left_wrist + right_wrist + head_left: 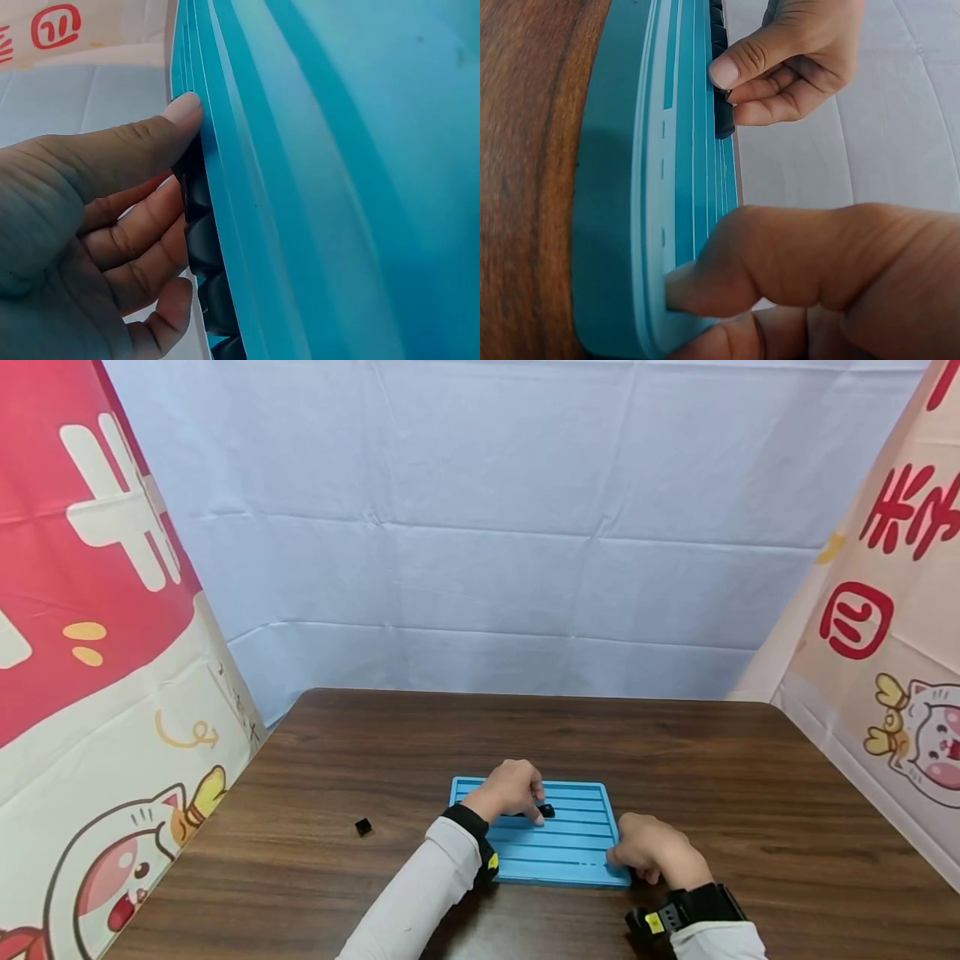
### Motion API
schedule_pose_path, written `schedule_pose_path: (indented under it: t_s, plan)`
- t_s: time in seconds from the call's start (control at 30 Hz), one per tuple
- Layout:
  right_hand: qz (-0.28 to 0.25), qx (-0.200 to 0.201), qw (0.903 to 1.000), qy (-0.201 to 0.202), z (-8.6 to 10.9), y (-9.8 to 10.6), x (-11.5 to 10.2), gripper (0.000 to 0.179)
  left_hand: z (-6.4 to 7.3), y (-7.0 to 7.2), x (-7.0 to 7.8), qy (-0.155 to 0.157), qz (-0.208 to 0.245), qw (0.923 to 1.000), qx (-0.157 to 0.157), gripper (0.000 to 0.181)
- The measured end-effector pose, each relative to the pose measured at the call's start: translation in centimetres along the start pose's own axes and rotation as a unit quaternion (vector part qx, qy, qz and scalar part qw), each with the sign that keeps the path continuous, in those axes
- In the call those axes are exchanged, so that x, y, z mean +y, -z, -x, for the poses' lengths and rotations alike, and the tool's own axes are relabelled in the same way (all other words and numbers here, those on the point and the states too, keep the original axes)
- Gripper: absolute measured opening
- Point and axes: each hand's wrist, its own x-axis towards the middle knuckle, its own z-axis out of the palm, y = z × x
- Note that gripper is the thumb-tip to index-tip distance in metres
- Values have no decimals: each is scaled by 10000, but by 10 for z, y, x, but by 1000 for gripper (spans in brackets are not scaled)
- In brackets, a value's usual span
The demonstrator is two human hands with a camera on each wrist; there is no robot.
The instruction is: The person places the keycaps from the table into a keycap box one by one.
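Observation:
A light blue ridged tray (555, 870) lies on the table. My left hand (512, 789) reaches over its far half and pinches a black keycap (191, 156) between thumb and fingers. This cap belongs to a row of black keycaps (204, 247) set along one groove, shown in the left wrist view. One end cap (724, 120) sticks out just past the left fingertips. At the tray's near right corner, my right hand (654, 847) grips the rim, its thumb (697, 289) inside the edge and its fingers outside.
One loose black keycap (363, 827) lies on the brown wooden table (300, 877), left of the tray. A pale blue cloth (480, 543) hangs behind the table. Printed cloths flank it on the left (90, 710) and right (900, 635).

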Motion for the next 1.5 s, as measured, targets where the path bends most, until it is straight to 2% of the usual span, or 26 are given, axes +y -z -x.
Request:
schedule_pose_path:
  t_s: [1.0,1.27,1.5]
  plan:
    - [109,45,9999,3,-1,1,-2,17,1,6,-2,50,-126,9998,-121,27]
    - [113,35,9999,-14,1,0,-1,17,8,12,-5,-181,-438,9989,-47,18]
    - [84,51,10000,7,3,2,-3,17,13,18,-4,-173,-1184,9928,42,22]
